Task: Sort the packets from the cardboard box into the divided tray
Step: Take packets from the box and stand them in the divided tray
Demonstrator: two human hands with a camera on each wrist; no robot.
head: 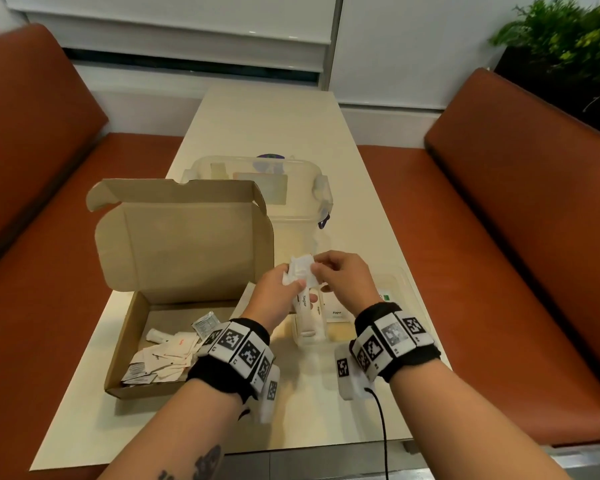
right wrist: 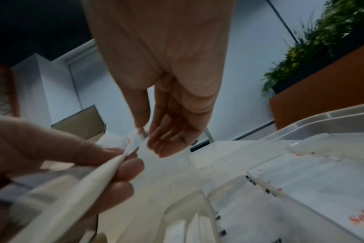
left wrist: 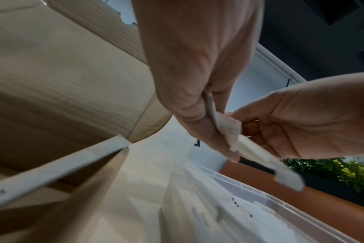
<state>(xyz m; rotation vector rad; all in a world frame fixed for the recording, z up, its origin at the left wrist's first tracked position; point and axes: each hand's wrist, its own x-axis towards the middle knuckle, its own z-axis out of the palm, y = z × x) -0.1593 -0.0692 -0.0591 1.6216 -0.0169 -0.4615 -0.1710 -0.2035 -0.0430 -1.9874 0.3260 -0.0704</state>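
My left hand grips a small bunch of white packets together with a long sugar stick that hangs down from it. My right hand pinches the top edge of one white packet in that bunch. Both hands hover above the clear divided tray, which holds sugar sticks and a pepper packet. The open cardboard box stands to the left with several loose packets in its near end. In the left wrist view the stick juts out below my fingers.
A clear lidded plastic container stands behind the box and tray. The cream table runs between two brown benches. A plant is at the far right. A black cable trails from my right wrist.
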